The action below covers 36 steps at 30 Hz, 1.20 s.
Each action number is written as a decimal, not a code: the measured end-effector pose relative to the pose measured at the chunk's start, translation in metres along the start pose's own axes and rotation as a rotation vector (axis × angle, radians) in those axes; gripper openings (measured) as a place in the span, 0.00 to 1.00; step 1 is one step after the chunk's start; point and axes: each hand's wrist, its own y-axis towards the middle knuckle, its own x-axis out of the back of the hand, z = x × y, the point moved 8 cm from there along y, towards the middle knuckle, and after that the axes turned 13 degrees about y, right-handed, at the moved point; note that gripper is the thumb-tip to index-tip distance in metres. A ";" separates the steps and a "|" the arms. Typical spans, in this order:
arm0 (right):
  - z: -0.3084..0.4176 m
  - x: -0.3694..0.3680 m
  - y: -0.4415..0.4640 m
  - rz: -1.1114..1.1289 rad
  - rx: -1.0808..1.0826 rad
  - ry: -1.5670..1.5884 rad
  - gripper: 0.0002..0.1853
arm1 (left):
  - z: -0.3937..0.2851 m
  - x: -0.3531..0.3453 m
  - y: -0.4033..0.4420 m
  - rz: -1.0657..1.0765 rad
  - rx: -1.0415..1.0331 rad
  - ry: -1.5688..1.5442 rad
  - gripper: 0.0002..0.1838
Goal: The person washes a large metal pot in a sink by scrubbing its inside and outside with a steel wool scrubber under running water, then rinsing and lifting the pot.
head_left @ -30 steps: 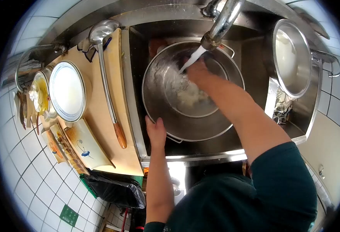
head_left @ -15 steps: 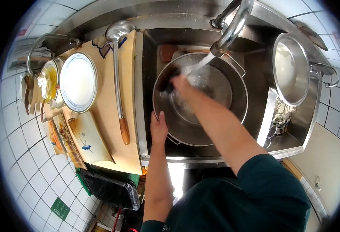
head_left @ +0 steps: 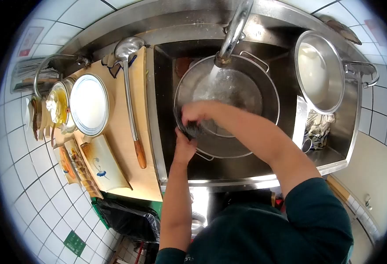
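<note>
A large metal pot [head_left: 255, 127] stands in the sink under the faucet [head_left: 235, 35], which pours water into it. Inside the pot, at its left wall, my right hand [head_left: 195, 112] has its fingers curled round a dark scrubber [head_left: 192, 130], partly blurred. My left hand [head_left: 184, 147] grips the pot's near-left rim from outside, with the thumb reaching over the edge. Shallow water covers the pot's bottom.
Left of the sink, a wooden board [head_left: 118, 154] bears a long ladle [head_left: 129, 97], a white-lidded container [head_left: 89, 104] and oblong plates [head_left: 105, 163]. On the right, a metal bowl [head_left: 334, 88] sits above utensils [head_left: 318, 127]. A black bin bag [head_left: 127, 220] hangs below.
My right hand has moved from the pot's far side to its near-left wall. My left hand stays at the rim. The pale suds seen in the pot earlier have thinned away.
</note>
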 end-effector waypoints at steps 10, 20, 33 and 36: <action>-0.036 -0.013 -0.019 -0.390 0.126 -0.142 0.22 | 0.015 -0.010 -0.004 0.109 0.192 -0.321 0.34; -0.201 0.030 -0.124 0.279 -0.671 -1.162 0.15 | 0.015 -0.010 -0.002 -0.087 0.164 -0.275 0.26; -0.127 0.110 0.016 -0.821 0.035 -0.660 0.14 | 0.026 -0.010 -0.011 -0.222 0.248 -0.329 0.37; -0.135 0.150 -0.054 -0.749 -0.321 -1.019 0.19 | 0.002 0.003 -0.019 -0.378 0.200 -0.161 0.30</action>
